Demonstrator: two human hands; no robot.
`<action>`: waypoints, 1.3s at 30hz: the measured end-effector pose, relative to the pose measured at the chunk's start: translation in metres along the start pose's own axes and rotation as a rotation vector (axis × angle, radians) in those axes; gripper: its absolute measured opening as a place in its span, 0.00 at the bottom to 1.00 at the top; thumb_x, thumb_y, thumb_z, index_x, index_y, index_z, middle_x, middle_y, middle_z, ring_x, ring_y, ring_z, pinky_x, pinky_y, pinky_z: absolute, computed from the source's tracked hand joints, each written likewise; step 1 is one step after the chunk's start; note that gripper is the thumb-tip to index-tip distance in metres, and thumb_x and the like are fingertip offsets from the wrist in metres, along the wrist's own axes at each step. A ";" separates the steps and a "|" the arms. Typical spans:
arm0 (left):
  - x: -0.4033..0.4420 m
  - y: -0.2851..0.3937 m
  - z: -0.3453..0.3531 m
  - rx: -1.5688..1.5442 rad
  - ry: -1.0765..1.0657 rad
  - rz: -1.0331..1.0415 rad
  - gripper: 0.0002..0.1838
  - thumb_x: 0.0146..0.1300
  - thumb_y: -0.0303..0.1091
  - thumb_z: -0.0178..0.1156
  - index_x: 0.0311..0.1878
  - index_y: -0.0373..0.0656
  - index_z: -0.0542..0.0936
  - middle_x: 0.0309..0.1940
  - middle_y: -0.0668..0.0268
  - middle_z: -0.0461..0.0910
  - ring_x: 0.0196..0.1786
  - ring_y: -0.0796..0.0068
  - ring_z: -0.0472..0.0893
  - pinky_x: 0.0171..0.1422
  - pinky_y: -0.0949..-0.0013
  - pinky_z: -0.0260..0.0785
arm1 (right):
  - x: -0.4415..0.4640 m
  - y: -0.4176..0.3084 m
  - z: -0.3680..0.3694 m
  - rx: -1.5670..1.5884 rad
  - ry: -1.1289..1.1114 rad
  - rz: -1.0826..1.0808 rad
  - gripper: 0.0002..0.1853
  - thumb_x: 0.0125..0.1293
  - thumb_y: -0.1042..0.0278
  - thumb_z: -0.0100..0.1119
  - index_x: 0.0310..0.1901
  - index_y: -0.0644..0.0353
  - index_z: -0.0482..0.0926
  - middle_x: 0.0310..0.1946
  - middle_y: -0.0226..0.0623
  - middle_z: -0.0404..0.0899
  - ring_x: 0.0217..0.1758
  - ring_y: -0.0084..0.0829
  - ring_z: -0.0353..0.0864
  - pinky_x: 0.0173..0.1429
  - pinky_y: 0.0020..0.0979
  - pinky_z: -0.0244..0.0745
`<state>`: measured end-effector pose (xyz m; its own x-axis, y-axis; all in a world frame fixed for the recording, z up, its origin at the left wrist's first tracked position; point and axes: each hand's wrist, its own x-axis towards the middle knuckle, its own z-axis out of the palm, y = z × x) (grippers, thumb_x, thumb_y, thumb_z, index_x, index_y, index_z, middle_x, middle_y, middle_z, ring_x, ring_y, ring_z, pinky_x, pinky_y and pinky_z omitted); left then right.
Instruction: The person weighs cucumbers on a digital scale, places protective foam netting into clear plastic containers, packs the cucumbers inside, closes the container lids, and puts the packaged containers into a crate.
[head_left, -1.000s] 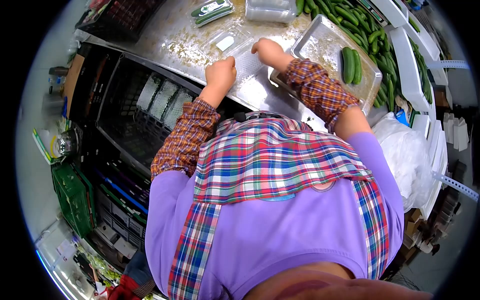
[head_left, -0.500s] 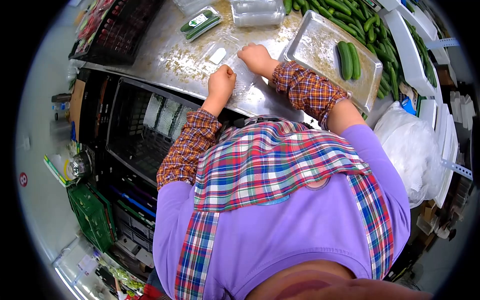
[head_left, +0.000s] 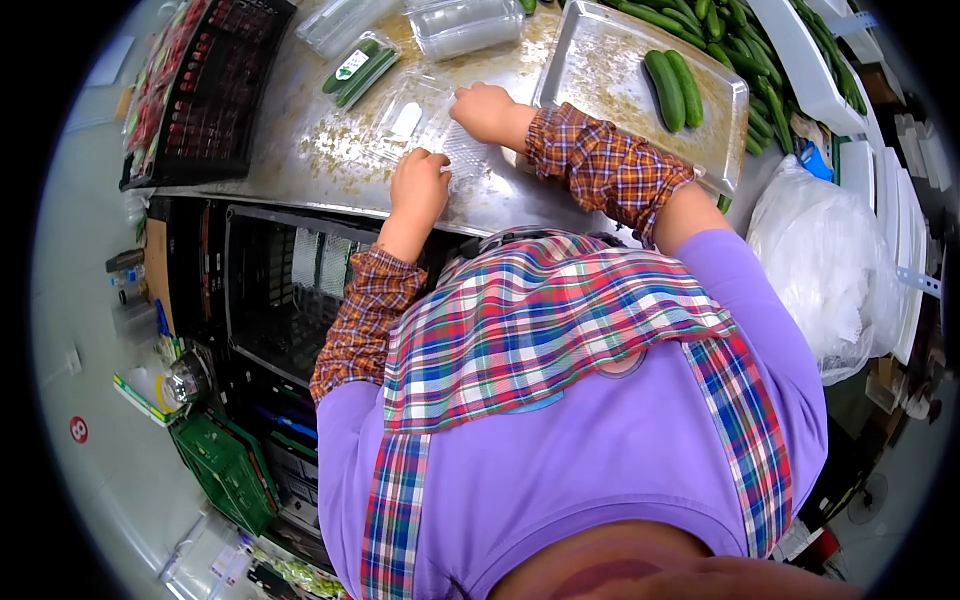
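On the metal table lies an open clear plastic clamshell container (head_left: 464, 152) with a white label (head_left: 406, 120) on it. My left hand (head_left: 420, 183) grips its near edge with curled fingers. Over its right side is my right hand (head_left: 487, 114), whose fingers are closed on the rim. The plastic is see-through, so its exact outline is hard to make out. Beyond it sits a closed pack of cucumbers (head_left: 361, 72) with a label. Two loose cucumbers (head_left: 665, 91) lie side by side on a metal tray (head_left: 620, 28), right of my right hand.
Empty clear containers (head_left: 467, 28) are stacked at the back. A heap of cucumbers (head_left: 745, 60) lies beyond the tray, beside a white foam box (head_left: 800, 60). A black crate (head_left: 215, 100) with red contents stands at the left. Below the table edge is another black crate (head_left: 262, 300).
The view has shifted, so the table items appear farther left and higher. Both hands stay at the container; the left fingers have loosened slightly from a tighter curl.
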<state>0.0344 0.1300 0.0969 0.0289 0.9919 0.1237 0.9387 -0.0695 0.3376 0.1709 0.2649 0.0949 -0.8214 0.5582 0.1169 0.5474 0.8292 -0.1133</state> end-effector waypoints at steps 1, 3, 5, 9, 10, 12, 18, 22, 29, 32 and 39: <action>0.004 -0.001 0.001 -0.115 -0.011 0.036 0.08 0.52 0.33 0.63 0.37 0.48 0.82 0.34 0.61 0.78 0.39 0.53 0.78 0.43 0.55 0.71 | 0.005 0.002 0.000 0.007 -0.041 0.028 0.08 0.51 0.74 0.55 0.32 0.61 0.82 0.38 0.46 0.79 0.42 0.46 0.80 0.41 0.40 0.77; 0.012 0.005 0.010 -0.175 -0.104 0.105 0.09 0.52 0.30 0.62 0.37 0.43 0.80 0.32 0.57 0.79 0.37 0.51 0.78 0.43 0.57 0.71 | 0.007 0.004 -0.006 0.018 -0.119 0.078 0.08 0.50 0.74 0.57 0.33 0.58 0.81 0.39 0.43 0.78 0.44 0.43 0.79 0.40 0.40 0.77; 0.021 -0.007 0.040 -0.178 -0.202 0.153 0.08 0.51 0.29 0.62 0.36 0.41 0.80 0.31 0.55 0.80 0.37 0.51 0.79 0.42 0.57 0.71 | 0.003 0.004 -0.027 0.030 -0.185 0.106 0.09 0.52 0.72 0.59 0.37 0.56 0.81 0.40 0.42 0.78 0.46 0.42 0.78 0.42 0.41 0.76; 0.038 -0.019 0.053 -0.240 -0.402 0.103 0.06 0.48 0.27 0.62 0.32 0.40 0.80 0.27 0.54 0.80 0.33 0.54 0.80 0.40 0.61 0.72 | -0.041 0.014 -0.121 0.180 0.158 0.132 0.16 0.56 0.64 0.62 0.48 0.51 0.79 0.44 0.36 0.79 0.49 0.40 0.78 0.50 0.39 0.74; 0.038 -0.016 0.050 -0.245 -0.401 0.116 0.07 0.47 0.26 0.62 0.32 0.41 0.80 0.27 0.55 0.80 0.32 0.55 0.80 0.38 0.62 0.72 | -0.061 0.032 -0.135 0.194 0.317 0.115 0.17 0.56 0.62 0.62 0.48 0.50 0.79 0.46 0.36 0.78 0.49 0.39 0.78 0.50 0.38 0.74; 0.041 -0.021 0.041 -0.294 -0.350 0.164 0.06 0.47 0.27 0.62 0.31 0.41 0.80 0.27 0.56 0.80 0.31 0.58 0.80 0.38 0.63 0.72 | -0.100 0.073 -0.178 0.305 0.316 0.286 0.25 0.59 0.53 0.62 0.56 0.54 0.74 0.54 0.40 0.75 0.55 0.38 0.76 0.55 0.40 0.73; 0.048 -0.016 0.050 -0.261 -0.312 0.056 0.06 0.50 0.28 0.62 0.32 0.38 0.80 0.25 0.54 0.80 0.31 0.57 0.80 0.37 0.63 0.71 | -0.199 0.154 -0.169 -0.062 0.281 0.741 0.30 0.56 0.48 0.60 0.56 0.60 0.70 0.48 0.48 0.76 0.49 0.43 0.77 0.51 0.38 0.73; 0.050 -0.017 0.044 -0.295 -0.268 0.094 0.05 0.49 0.29 0.61 0.29 0.39 0.80 0.26 0.54 0.80 0.32 0.54 0.79 0.37 0.62 0.71 | -0.202 0.171 -0.113 -0.072 0.105 0.768 0.50 0.50 0.35 0.63 0.68 0.58 0.57 0.54 0.57 0.72 0.54 0.51 0.76 0.54 0.42 0.74; 0.049 -0.022 0.048 -0.280 -0.167 0.129 0.04 0.53 0.29 0.58 0.29 0.39 0.80 0.26 0.52 0.80 0.32 0.51 0.79 0.39 0.57 0.71 | -0.193 0.158 -0.108 -0.146 0.023 0.862 0.49 0.49 0.37 0.63 0.68 0.57 0.57 0.46 0.56 0.77 0.47 0.51 0.79 0.45 0.44 0.77; 0.051 -0.014 0.030 -0.337 -0.055 0.041 0.05 0.54 0.30 0.59 0.34 0.42 0.81 0.30 0.53 0.79 0.36 0.51 0.79 0.41 0.56 0.71 | -0.189 0.155 -0.111 -0.123 -0.040 0.893 0.50 0.49 0.39 0.64 0.68 0.60 0.56 0.46 0.56 0.78 0.47 0.49 0.80 0.45 0.43 0.77; 0.066 -0.012 0.066 -0.183 -0.073 0.173 0.11 0.54 0.31 0.59 0.41 0.42 0.79 0.35 0.54 0.77 0.40 0.54 0.77 0.45 0.59 0.70 | -0.184 0.152 -0.115 -0.085 -0.058 0.923 0.52 0.49 0.39 0.64 0.66 0.69 0.54 0.46 0.56 0.78 0.46 0.48 0.80 0.46 0.40 0.77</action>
<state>0.0478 0.2034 0.0397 0.2145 0.9682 0.1291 0.8401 -0.2503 0.4812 0.4235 0.2914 0.1698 -0.0596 0.9977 -0.0336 0.9963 0.0573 -0.0639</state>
